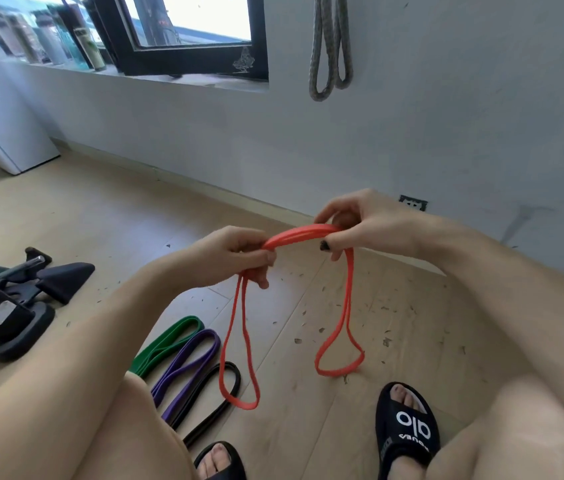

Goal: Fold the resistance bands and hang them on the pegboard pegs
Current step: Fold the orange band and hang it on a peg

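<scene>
Head view: the fold is under way. The left hand (239, 256) is closed tight on one end of the red band (299, 233), and the right hand (353, 225) pinches the other end with curled fingers. The band runs flat between them — doubled over — and two long loops hang down near the floor (412, 341). Next, I think, the hands should come together so the loops match up, then lift the band to a peg.

The green band (169, 342), purple band (187, 362) and black band (211, 400) lie on the floor, side by side, partly behind a knee. A grey band (329, 46) hangs on the wall — its top is cut off, so no peg or pegboard shows.
</scene>
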The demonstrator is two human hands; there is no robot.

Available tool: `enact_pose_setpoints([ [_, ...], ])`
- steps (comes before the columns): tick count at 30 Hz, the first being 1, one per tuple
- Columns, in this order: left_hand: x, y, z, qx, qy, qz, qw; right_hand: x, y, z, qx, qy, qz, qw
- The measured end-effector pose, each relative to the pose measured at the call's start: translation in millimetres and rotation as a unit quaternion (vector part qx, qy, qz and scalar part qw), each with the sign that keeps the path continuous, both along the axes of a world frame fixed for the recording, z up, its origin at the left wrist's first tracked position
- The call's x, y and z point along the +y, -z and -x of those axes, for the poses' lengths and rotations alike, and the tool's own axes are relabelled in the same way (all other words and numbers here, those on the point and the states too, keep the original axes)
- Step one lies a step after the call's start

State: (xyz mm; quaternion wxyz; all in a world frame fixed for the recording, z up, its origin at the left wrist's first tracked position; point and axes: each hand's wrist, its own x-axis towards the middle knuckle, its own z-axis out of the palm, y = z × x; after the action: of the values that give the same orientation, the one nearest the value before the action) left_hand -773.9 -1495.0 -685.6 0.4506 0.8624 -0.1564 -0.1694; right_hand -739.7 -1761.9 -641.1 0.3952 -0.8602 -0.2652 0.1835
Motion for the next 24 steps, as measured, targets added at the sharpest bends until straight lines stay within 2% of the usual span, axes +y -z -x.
enact_pose_setpoints([
  [2, -4, 3, 0, 0.025, 0.033, -0.046, 0.998, 6, -4, 3, -0.009, 0.005, -0.050, 0.999],
  [6, -12, 0, 1, 0.021, 0.025, -0.038, 0.999, 16, -10, 7, -0.022, 0.018, -0.114, 0.993],
  [11, -15, -1, 3, -0.011, -0.008, 0.016, 1.000, 20, -12, 8, -0.029, 0.018, -0.114, 0.993],
  [18, -24, 5, -3, -0.003, -0.008, -0.013, 1.000, 28, -9, 7, -0.075, 0.041, -0.102, 0.991],
  [24, -33, 5, -4, -0.007, -0.013, 0.043, 0.999, 34, -11, 9, -0.068, 0.074, -0.145, 0.984],
])
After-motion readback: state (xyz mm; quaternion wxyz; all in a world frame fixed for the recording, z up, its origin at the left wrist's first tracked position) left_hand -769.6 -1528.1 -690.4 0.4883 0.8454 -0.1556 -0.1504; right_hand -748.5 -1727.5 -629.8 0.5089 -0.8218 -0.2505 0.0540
